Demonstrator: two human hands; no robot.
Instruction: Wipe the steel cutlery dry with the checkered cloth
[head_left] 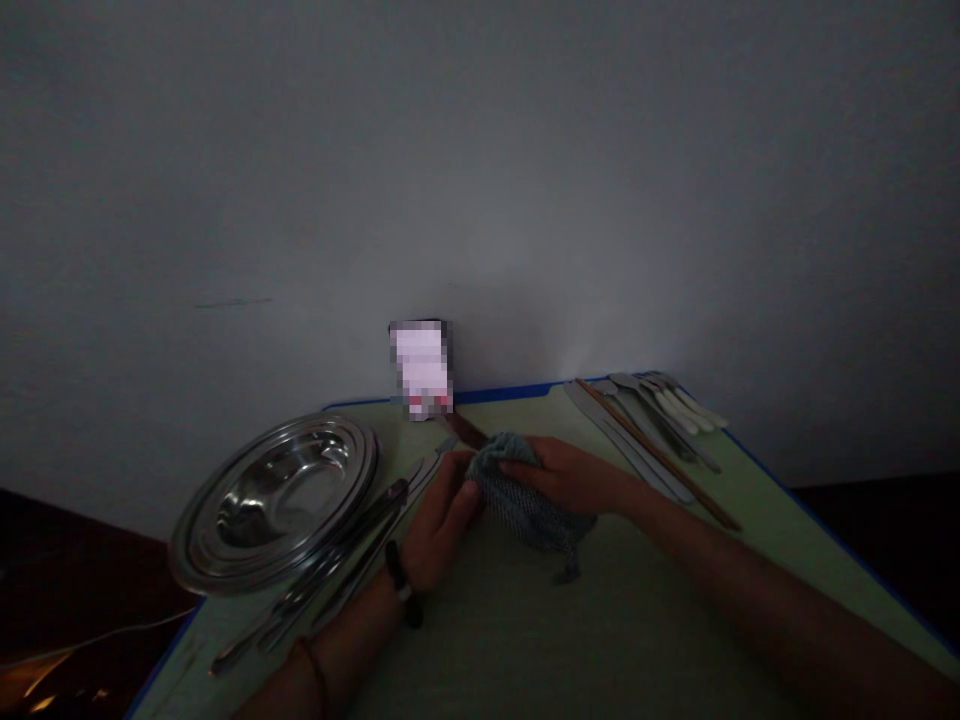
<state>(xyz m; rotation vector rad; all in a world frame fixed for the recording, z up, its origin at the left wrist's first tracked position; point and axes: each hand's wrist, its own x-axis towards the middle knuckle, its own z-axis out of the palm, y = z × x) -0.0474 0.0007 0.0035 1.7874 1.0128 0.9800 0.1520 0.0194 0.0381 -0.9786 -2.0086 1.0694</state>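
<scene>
Head view shows the right hand [559, 472] pinching cloth [529, 512] against a brown utensil [468, 430] (wiping, apparently). The left hand [442, 515] curls close, grip unclear; continuing would call for steady support.

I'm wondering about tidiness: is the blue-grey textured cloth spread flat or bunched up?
Bunched up: the blue-grey textured cloth gathers in folds in the right hand, one end trailing loose.

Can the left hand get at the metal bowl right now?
Probably yes: the metal bowl looks uncovered, and only low-lying cutlery separates it from the left hand. That hand is at the cloth, so it would first need to come away.
</scene>
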